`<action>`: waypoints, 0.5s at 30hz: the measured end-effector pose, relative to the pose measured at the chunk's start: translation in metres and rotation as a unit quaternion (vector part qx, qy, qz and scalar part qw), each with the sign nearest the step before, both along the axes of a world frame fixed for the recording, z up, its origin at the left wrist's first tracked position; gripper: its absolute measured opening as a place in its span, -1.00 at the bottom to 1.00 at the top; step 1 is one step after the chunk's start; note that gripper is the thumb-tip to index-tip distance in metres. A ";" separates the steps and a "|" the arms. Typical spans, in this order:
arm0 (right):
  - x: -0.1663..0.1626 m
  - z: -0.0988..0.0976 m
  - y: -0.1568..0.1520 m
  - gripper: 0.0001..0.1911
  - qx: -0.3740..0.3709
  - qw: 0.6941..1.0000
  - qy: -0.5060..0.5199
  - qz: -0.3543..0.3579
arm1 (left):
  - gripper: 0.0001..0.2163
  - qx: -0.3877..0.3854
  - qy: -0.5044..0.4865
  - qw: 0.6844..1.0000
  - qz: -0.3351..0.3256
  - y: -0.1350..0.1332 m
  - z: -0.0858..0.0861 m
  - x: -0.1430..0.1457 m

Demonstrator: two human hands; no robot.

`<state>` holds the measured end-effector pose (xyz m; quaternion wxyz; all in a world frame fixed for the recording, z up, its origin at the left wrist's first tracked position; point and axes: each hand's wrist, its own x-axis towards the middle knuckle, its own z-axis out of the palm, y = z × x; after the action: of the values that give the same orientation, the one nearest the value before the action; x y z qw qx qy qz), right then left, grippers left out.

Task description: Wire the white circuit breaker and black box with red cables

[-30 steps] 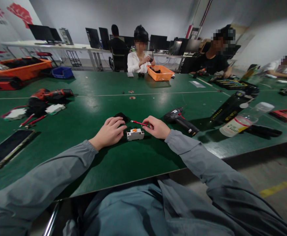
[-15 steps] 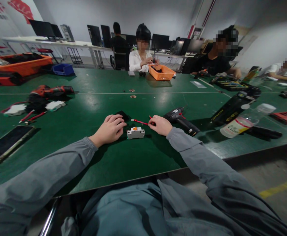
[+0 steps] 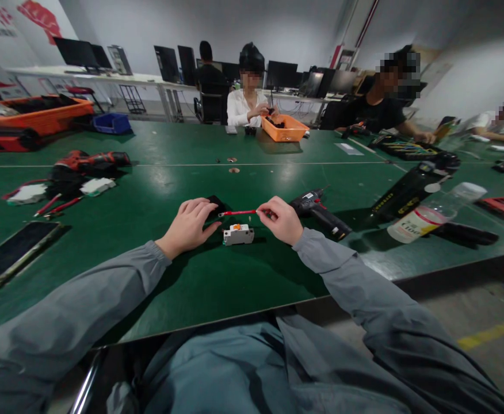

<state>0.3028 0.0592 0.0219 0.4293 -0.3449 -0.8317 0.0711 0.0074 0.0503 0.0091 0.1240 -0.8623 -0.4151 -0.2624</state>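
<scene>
A short red wire [image 3: 239, 213] with a metal lug at its left end is pinched between the thumb and fingers of my right hand [image 3: 283, 221]. It lies level above a white circuit breaker [image 3: 239, 236] with an orange toggle, which sits on the green table. My left hand [image 3: 188, 227] rests on the table left of the breaker, thumb apart from its fingers. Those fingertips are at a small black object [image 3: 218, 205]; whether they press on it I cannot tell. The lug end is close to my left hand.
Right of my right hand lies a black power drill [image 3: 319, 211], then a tilted bottle [image 3: 433, 213]. On the left are a phone [image 3: 16, 253], a red drill [image 3: 77, 167] and more breakers [image 3: 98, 186]. Across the table, a person handles something by an orange basket [image 3: 284, 129].
My right hand has raised and straightened the red wire, shifting its lug end left toward my left hand. My left thumb has spread from the fingers. The breaker stays put.
</scene>
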 end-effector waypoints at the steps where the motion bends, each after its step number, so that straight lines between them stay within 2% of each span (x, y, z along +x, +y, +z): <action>1: -0.001 0.001 -0.002 -0.85 -0.002 1.000 0.005 0.007 | -0.63 -0.001 0.002 1.000 -0.006 0.000 0.000 -0.001; 8: -0.006 -0.001 -0.010 -0.78 -0.048 0.998 -0.002 0.027 | -0.79 0.012 0.010 0.998 -0.060 0.000 0.001 -0.002; 12: -0.007 0.000 -0.011 -0.77 -0.060 0.997 -0.022 0.049 | -0.82 0.030 -0.022 0.998 -0.057 -0.001 0.000 -0.008; 15: -0.006 0.001 -0.011 -0.71 -0.082 0.990 -0.079 0.081 | -0.86 0.058 -0.034 0.997 -0.046 -0.003 -0.002 -0.018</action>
<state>0.2964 0.0482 0.0229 0.3250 -0.3149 -0.8796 0.1462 -0.0107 0.0476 0.0072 0.1473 -0.8623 -0.3635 -0.3203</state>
